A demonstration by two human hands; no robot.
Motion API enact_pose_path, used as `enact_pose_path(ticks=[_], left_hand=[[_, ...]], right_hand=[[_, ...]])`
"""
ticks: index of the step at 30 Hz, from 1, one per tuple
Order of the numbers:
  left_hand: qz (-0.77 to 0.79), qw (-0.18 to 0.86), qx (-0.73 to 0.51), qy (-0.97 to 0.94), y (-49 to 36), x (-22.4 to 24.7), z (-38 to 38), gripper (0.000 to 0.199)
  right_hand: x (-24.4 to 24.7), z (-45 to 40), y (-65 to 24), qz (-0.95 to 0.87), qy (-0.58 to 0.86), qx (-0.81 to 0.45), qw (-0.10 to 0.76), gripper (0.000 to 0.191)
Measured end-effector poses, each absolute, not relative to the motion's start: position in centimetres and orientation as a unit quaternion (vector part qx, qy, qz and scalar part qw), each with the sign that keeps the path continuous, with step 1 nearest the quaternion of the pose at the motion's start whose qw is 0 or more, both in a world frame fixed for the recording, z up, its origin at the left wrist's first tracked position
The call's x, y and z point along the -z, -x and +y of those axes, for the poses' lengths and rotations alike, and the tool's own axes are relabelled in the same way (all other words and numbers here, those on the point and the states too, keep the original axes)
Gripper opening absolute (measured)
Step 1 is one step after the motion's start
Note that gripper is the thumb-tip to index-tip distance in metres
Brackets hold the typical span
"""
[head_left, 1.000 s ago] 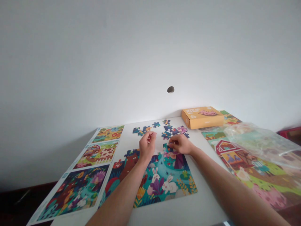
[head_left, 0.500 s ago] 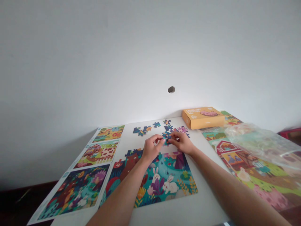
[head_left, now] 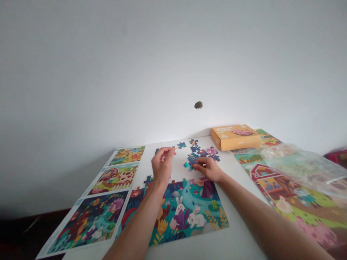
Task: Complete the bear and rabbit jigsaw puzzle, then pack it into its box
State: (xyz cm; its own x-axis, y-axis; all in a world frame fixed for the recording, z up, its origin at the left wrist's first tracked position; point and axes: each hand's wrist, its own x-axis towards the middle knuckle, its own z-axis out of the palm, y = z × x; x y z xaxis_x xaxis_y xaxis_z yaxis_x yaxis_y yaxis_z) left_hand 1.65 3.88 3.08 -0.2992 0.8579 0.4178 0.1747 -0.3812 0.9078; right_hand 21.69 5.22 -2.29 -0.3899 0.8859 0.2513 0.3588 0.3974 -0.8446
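Observation:
My left hand [head_left: 162,164] is over the loose pieces at the back left, thumb and fingertips pinched together. A bit of orange shows at the fingertips, too small to tell whether it is held or lies behind. My right hand [head_left: 210,169] pinches the edge of a teal and dark blue puzzle piece [head_left: 188,165], close to a blue piece [head_left: 193,158]. Nearer to me lies the partly joined jigsaw puzzle [head_left: 196,215] with white rabbits and plants; my left forearm covers part of it.
Several loose pieces [head_left: 181,145] lie toward the wall. A yellow puzzle box [head_left: 238,139] stands at the back right. Clear plastic wrapping [head_left: 300,162] covers part of a farm picture [head_left: 284,202]. At left lies a sheet with 3 pictures [head_left: 89,224].
My left hand has moved left and slightly up, away from my right hand, to the back-left pieces. My right hand stays by the teal piece, which now shows more.

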Motion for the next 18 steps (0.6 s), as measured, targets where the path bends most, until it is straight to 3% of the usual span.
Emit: enact_pose_path(ticks=[3,7,10,14,18], left_hand=[[0.512,0.259,-0.666,-0.477,0.2,-6.2,4.2,0.017],[0.479,0.264,-0.599,-0.585,4.4,-8.0,4.2,0.016],[0.486,0.269,-0.508,-0.658,8.2,-5.7,3.9,0.017],[0.541,0.19,-0.426,-0.7,12.0,-0.8,3.9,0.018],[0.549,0.172,-0.326,-0.751,13.1,1.0,4.2,0.022]], right_hand=[[2.4,5.2,-21.6,-0.777,0.405,-0.337,0.344,0.033],[1.8,4.8,-21.5,-0.793,0.395,-0.326,0.33,0.035],[1.3,4.0,-21.4,-0.775,0.378,-0.392,0.32,0.036],[0.9,2.9,-21.2,-0.749,0.309,-0.54,0.227,0.033],[0.8,3.0,-21.2,-0.752,0.323,-0.543,0.188,0.029]])
